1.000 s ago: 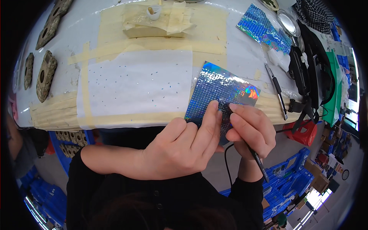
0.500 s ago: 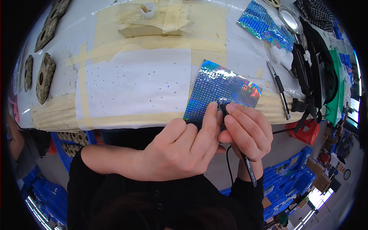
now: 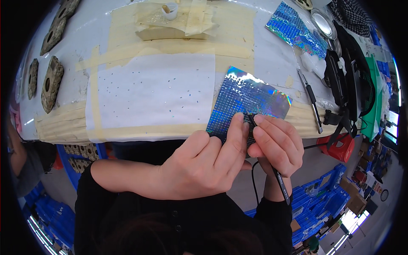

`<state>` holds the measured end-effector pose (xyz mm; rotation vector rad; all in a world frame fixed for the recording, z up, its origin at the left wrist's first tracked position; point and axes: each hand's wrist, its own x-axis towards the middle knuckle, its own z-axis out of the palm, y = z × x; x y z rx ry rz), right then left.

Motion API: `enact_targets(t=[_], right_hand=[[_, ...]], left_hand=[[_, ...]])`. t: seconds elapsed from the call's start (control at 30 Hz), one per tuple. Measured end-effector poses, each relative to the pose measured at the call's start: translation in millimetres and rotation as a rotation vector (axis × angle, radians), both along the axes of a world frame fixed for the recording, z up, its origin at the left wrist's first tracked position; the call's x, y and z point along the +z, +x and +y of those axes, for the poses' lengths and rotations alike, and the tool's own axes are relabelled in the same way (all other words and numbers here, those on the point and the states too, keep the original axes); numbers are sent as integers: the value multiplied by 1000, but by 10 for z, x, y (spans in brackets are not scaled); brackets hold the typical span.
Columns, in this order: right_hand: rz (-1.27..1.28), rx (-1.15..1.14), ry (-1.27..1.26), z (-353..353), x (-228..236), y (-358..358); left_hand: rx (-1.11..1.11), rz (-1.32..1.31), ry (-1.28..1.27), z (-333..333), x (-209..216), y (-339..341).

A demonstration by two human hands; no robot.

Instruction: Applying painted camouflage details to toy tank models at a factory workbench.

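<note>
A shiny blue holographic sheet (image 3: 242,89), patterned with rows of small squares, lies tilted over the front edge of the table. My left hand (image 3: 208,163) grips its lower part, index finger stretched along the face and thumb partly below. Closed fingers of my right hand (image 3: 278,142) hold black tweezers (image 3: 280,185), whose rear end sticks out under the palm. The tweezers' tips meet the sheet beside my left fingertips; what is between them is too small to make out. Left of the sheet, white paper (image 3: 148,97) is dotted with tiny shiny flecks.
Beyond the paper, a small white cup (image 3: 170,12) with a stick stands on a taped block (image 3: 170,32). Camouflage-patterned pieces (image 3: 52,84) lie at the left. On the right are a craft knife (image 3: 311,100), a crumpled holographic sheet (image 3: 293,29), a round tin (image 3: 324,23) and a black bag (image 3: 355,80).
The tweezers' rear end has swung slightly to the right, and their tips have shifted a little on the sheet. Both hands otherwise keep nearly the same grip; the whole view has shifted slightly.
</note>
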<state>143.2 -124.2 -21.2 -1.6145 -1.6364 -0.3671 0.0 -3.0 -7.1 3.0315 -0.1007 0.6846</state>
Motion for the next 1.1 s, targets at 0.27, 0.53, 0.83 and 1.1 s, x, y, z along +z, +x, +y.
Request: enact_targets(t=[0.27, 0.53, 0.83, 1.1], right_hand=[[47, -14, 20, 13, -18, 4], [139, 11, 43, 23, 9, -3], [46, 150, 57, 312, 139, -41], [-33, 281, -2, 550, 171, -35]], left_hand=[[-4, -6, 11, 3, -6, -4], [2, -37, 0, -9, -32, -13], [-32, -159, -146, 33, -58, -112], [-31, -123, -128, 43, -62, -241]])
